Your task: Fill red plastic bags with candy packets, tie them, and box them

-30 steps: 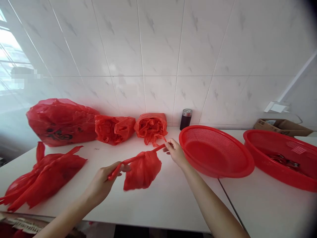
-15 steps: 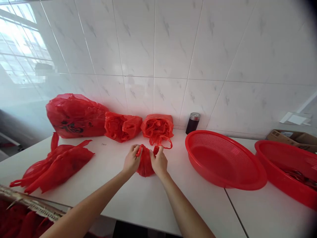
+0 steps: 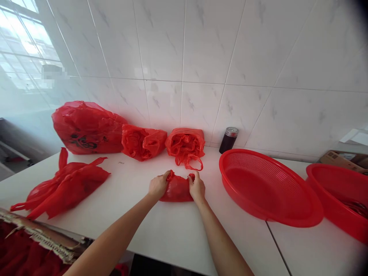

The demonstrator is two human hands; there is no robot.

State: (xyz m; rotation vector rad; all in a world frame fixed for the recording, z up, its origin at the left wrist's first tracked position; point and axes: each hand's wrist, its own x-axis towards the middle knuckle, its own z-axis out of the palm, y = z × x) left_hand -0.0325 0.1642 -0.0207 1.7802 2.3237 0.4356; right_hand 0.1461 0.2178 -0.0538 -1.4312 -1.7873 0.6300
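Observation:
Between my hands a small red plastic bag (image 3: 177,189) rests on the white table (image 3: 161,234), its top edge stretched sideways. My left hand (image 3: 158,186) pinches the bag's upper left corner. The upper right corner is gripped by my right hand (image 3: 197,188), thumb and fingers closed on it. What the bag holds cannot be made out through the plastic. Just behind it lies a bunched red bag (image 3: 186,145) with a loop handle hanging forward. Another crumpled red bag (image 3: 143,142) sits to the left of that one.
A large stuffed red bag (image 3: 89,130) leans on the tiled wall, with a tied red bag (image 3: 71,180) before it. To the right are a red basket (image 3: 267,188), a second red basket (image 3: 339,203) and a dark flask (image 3: 228,140). An open carton (image 3: 37,234) holds red bags at lower left.
My hands have moved apart, and the small bag's gathered top is now spread wide and flatter. The view has shifted slightly.

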